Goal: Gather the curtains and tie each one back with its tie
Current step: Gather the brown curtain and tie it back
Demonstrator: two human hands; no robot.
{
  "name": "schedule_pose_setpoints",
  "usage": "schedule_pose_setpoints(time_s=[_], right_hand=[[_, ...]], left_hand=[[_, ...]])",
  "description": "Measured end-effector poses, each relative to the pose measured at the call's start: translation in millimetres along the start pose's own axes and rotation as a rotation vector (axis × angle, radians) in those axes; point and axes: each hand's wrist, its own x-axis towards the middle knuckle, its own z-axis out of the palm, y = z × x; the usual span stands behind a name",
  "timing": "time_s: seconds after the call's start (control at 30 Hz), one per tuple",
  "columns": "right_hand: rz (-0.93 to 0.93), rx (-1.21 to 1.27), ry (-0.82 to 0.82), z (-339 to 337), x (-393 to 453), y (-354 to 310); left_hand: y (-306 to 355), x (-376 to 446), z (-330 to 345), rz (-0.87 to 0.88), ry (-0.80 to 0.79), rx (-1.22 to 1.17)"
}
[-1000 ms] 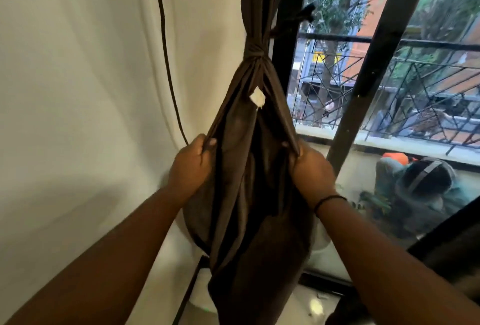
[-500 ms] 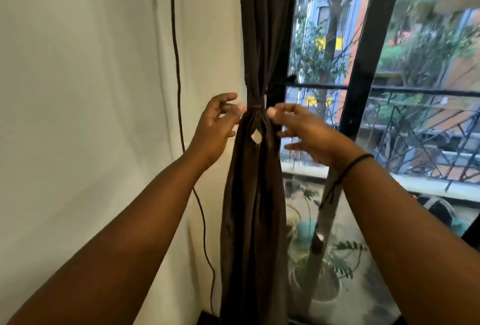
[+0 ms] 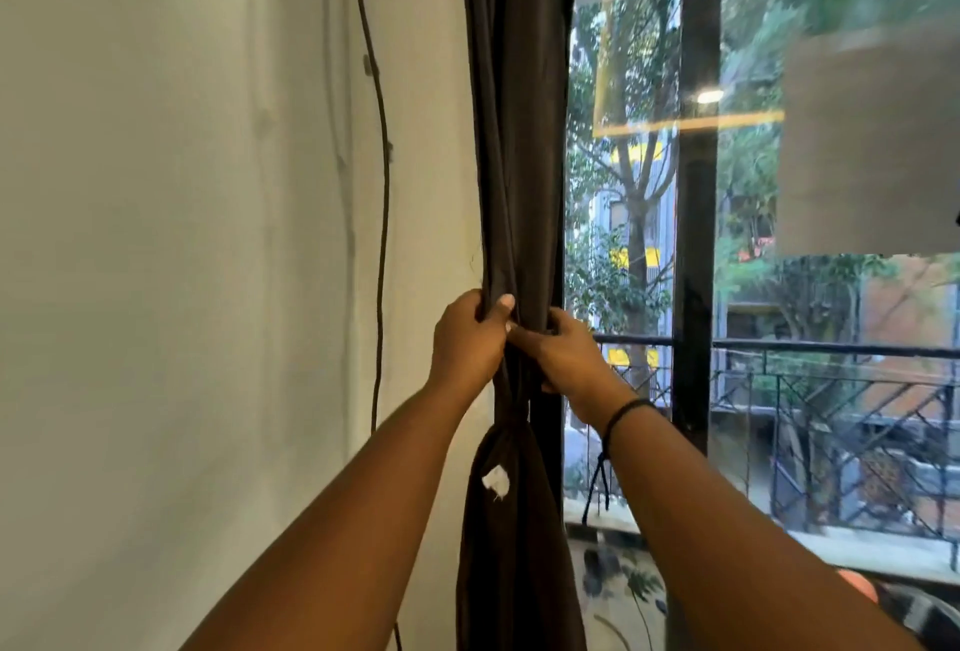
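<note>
A dark brown curtain (image 3: 511,130) hangs gathered in a narrow column between the white wall and the window. A tie (image 3: 511,422) of the same cloth cinches it low down, with a small white tag (image 3: 496,480) just below. My left hand (image 3: 467,338) grips the curtain's left folds above the tie. My right hand (image 3: 566,354) pinches the folds beside it, and the two hands touch. A black cord bracelet is on my right wrist.
A dark cable (image 3: 383,193) runs down the white wall (image 3: 182,234) left of the curtain. A black window frame post (image 3: 696,234) stands to the right. Behind the glass are a balcony railing (image 3: 831,354), trees and buildings.
Both hands have risen from beside the tie and closed on the curtain folds above it. The view has tilted upward, so the tie and tag now sit lower in the frame.
</note>
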Motion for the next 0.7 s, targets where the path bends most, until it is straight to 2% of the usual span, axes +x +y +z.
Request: schedule_pose_setpoints(time_s=[0.1,0.17,0.27,0.33,0.4,0.47,0.53,0.63,0.7], right_hand=[[-0.057,0.063,0.024,-10.1,-3.1,-5.4],[-0.151,-0.09,0.131,-14.7,-1.0,-6.0],[-0.296,-0.492,0.405,-7.0,-6.1,-13.2],[-0.357,-0.483,0.514,3.7,-15.0,-23.9],[-0.395,-0.496,0.512,13.6,-17.4,-29.2],[-0.344,-0.556,0.502,16.0,-12.0,-30.4],[-0.248,-0.475,0.525,3.2,-7.8,-31.6],[-0.148,-0.333,0.697,-33.2,-5.6,-33.3],[-0.149,-0.302,0.762,-44.6,-2.6,-33.2]], left_hand=[[0.5,-1.0,2.4,-0.029,0.062,-0.113],[-0.5,-2.4,3.6,-0.097,0.074,-0.22],[4.8,-6.4,6.9,-0.131,0.062,-0.285],[9.4,-11.5,8.6,-0.117,0.065,-0.346],[15.5,-16.7,10.0,-0.102,0.068,-0.399],[16.7,-18.1,7.8,-0.102,0.1,-0.423],[12.2,-13.1,-4.2,-0.2,0.204,-0.511],[3.0,6.7,-34.5,-0.396,0.393,-0.802],[4.5,15.7,-44.6,-0.443,0.394,-0.885]])
